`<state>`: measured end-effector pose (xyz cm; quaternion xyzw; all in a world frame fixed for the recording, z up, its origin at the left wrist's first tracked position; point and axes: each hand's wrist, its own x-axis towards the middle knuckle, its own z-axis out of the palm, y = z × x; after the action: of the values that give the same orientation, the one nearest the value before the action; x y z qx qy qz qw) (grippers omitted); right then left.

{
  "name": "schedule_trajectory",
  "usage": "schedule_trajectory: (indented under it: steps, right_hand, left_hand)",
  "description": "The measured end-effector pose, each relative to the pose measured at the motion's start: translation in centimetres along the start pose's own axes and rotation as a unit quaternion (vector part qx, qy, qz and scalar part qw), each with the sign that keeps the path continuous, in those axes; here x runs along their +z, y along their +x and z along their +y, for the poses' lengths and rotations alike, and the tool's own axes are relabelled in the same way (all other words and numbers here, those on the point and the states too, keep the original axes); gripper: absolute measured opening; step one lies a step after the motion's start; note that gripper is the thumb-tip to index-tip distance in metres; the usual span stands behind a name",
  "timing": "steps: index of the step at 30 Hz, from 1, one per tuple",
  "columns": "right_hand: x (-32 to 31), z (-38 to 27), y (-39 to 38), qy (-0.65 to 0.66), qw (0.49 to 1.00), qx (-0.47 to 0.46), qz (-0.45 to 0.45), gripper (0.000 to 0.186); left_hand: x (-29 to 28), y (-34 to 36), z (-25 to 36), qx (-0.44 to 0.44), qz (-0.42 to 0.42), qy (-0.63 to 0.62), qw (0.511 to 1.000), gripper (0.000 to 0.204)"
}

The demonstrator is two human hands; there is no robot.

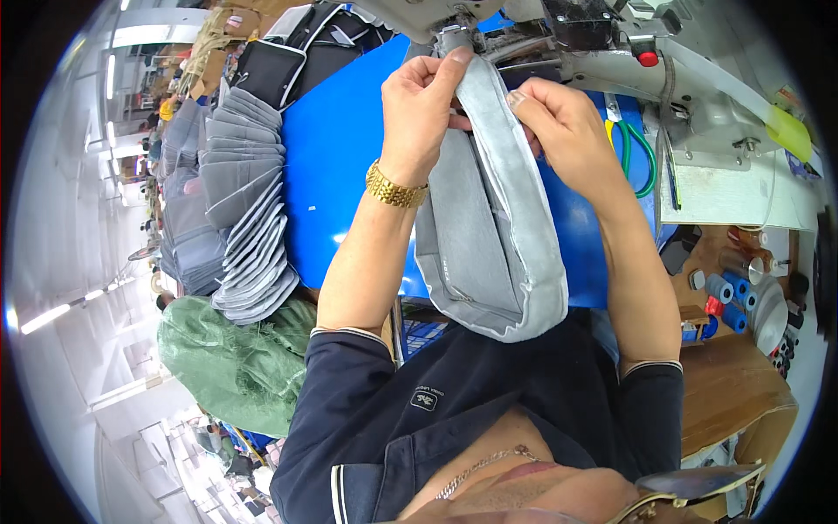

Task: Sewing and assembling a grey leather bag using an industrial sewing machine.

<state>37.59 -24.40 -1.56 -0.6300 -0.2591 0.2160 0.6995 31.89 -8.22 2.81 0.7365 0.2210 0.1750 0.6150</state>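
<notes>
Both of my hands hold a grey padded fabric piece up against the head of a white sewing machine. My left hand, with a gold watch on its wrist, pinches the folded upper edge of the piece just under the needle area. My right hand grips the same edge from the other side. The rest of the piece hangs down in a loop toward my chest. The needle itself is hidden behind my fingers and the fabric.
A blue table top lies under the work. A fanned stack of grey fabric pieces sits at its left, above a green sack. Green-handled snips lie by the machine. Blue thread spools stand at the right.
</notes>
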Motion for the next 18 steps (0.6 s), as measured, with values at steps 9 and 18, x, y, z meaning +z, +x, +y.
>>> schedule_trajectory:
  steps: [9, 18]
  right_hand:
    - [0.9, 0.9, -3.2, 0.052, 0.999, -0.001, 0.002, 0.033]
    - [-0.9, -1.7, -2.4, 0.043, 0.999, 0.021, 0.021, 0.025]
  left_hand:
    - [-0.5, -5.7, -0.6, -0.184, -0.085, -0.186, 0.961, 0.023]
    - [-0.8, -2.4, -1.6, -0.114, -0.065, -0.167, 0.977, 0.023]
